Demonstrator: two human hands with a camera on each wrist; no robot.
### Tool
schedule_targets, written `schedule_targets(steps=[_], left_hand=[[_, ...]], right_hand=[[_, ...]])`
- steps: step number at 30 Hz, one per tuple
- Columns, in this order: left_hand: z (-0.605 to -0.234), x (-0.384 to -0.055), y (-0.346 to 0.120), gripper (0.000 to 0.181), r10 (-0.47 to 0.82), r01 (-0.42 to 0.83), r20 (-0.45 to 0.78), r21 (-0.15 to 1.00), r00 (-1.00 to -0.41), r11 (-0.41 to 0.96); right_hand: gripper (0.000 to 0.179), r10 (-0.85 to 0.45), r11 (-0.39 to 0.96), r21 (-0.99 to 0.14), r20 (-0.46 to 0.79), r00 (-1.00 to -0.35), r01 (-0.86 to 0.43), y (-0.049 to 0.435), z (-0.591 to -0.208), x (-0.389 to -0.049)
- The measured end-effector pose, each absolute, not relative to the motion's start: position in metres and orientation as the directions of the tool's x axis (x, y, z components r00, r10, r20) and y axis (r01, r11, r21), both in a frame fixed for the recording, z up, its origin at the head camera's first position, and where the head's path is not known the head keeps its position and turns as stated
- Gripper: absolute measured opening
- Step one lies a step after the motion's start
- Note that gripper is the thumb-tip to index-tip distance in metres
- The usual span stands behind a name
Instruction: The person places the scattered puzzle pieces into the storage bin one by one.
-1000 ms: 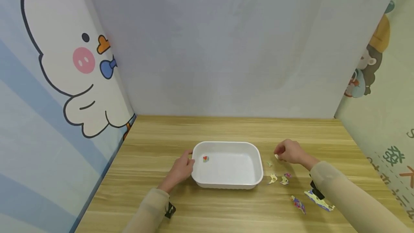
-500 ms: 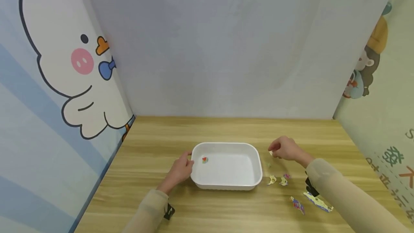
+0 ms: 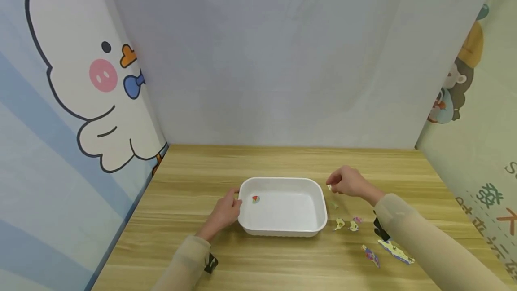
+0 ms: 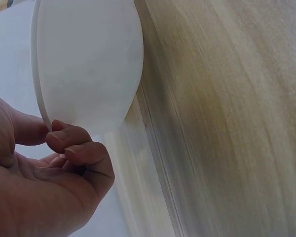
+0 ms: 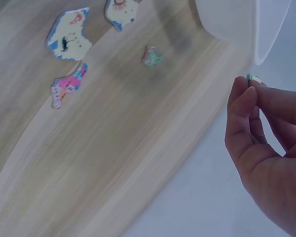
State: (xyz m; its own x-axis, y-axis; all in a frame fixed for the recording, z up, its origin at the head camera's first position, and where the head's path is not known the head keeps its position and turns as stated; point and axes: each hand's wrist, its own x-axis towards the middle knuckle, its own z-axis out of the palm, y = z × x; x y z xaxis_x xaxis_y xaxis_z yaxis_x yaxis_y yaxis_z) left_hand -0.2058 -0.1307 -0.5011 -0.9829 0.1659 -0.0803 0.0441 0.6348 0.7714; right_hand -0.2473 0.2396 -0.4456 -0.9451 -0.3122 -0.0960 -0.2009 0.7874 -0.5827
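Pinching a small piece (image 5: pixel 254 78), right hand (image 3: pixel 348 181) sits just right of the tub (image 3: pixel 282 212); left hand (image 3: pixel 224 210) grips its left edge. Best hold tub firm, clear the edge, then release low inside.

Head view | printed panel (image 3: pixel 448 156) at right — large green character "發" (image 3: pixel 489 195) | grey letter "S" (image 3: pixel 510 168) near the view's edge | orange-red character (image 3: pixel 508 219), cropped, reading uncertain | slanted brownish characters (image 3: pixel 478 221) lower down — too distorted to read
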Motion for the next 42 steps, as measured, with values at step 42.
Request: schedule_targets(steps=[42], left_hand=[[-0.5, -0.203, -0.129, 0.039, 0.176, 0.022, -0.111, 0.786, -0.978, 0.617]], right_hand=[[0.004, -0.338, 0.763, -0.625, -0.163, -0.927, -0.168, 0.16, -0.445, -0.258]])
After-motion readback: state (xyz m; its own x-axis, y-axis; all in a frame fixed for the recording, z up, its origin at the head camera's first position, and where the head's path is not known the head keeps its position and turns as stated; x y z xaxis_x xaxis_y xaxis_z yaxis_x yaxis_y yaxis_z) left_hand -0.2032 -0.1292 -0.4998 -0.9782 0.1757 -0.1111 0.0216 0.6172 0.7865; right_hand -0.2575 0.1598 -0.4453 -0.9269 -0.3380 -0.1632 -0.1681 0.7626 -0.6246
